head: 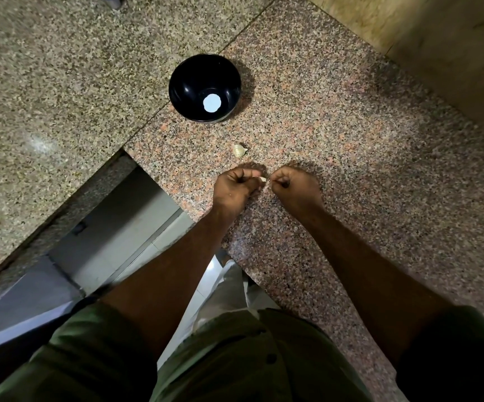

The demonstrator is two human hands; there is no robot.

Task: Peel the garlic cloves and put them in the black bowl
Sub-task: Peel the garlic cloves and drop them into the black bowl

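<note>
The desk (pixel 336 126), a speckled granite top, carries everything, and the person stands at its near corner, so both forearms reach in over that corner and the work sits close to the body.

The black bowl (pixel 205 87) stands farther in, toward the desk's left edge and well apart from the hands. That probably keeps it out of the way of falling skin yet within an easy reach. Only a pale round mark shows on its bottom; I see no cloves inside, so the task looks to be at an early stage.

The left hand (pixel 236 187) and the right hand (pixel 293 185) meet knuckle to knuckle just inside the near corner. Each grip is narrow, fingers curled in, pinching the same small garlic clove (pixel 262 179) between them: one likely steadies it while the other pulls at the skin, though which does which is too small to tell.

A pale garlic piece (pixel 239 150) lies on the desk between hands and bowl, just beyond the fingertips; whether it is a waiting clove or shed skin I cannot tell.
</note>
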